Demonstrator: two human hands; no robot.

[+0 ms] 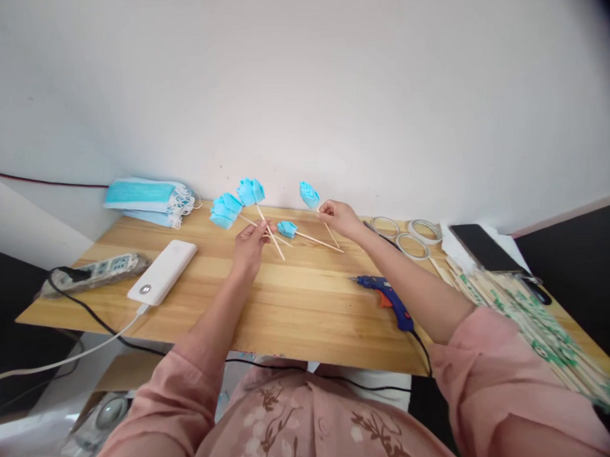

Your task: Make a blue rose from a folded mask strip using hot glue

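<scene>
In the head view, I have the left hand (250,244) closed, thumb against fingers, on the crossed sticks of two blue flowers (227,210), above the back part of the wooden table (287,302). The right hand (338,217) makes a narrow pinch on the stick of a single flower (309,195), also near the table's back edge. I think both hands hold sticks and not petals so that the soft heads are not crushed. A fourth flower (287,229) seems to lie on the table between the hands, its stick toward the right.

The glue gun (401,313) lies beside the right forearm, toward the front edge, with the nozzle to the left; probably this keeps it within easy reach. The masks (144,194) are piled at the back left corner, I suppose to leave the middle free for the hands.

About containers: along the right edge, thin sticks (533,320) lie in clear wrapping with green print. Below the left part of the front edge is a cardboard box (122,371); I cannot tell its content.
</scene>
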